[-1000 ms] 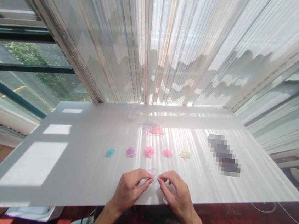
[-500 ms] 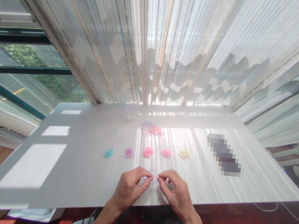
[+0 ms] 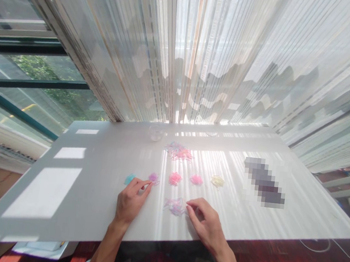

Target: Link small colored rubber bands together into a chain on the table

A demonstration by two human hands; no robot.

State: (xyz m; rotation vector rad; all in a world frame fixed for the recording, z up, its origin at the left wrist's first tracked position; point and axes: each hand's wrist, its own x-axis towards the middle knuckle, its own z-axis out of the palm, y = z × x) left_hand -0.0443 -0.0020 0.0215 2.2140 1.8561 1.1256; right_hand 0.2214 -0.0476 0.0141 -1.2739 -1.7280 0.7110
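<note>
We're apparently sorting: left hand [image 3: 131, 197] at the purple pile [image 3: 153, 176], right hand [image 3: 207, 220] by the pale pile [image 3: 173, 206], both grips unclear; next likely calls for delicate pinching.

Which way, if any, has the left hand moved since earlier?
Yes: judged against the white table, the left hand went leftward and toward the far side, to the purple pile of thin bands.

The head camera looks forward and down from just above the near edge of the worktop [image 3: 92, 205], curtains [image 3: 221, 48] beyond it.
</note>
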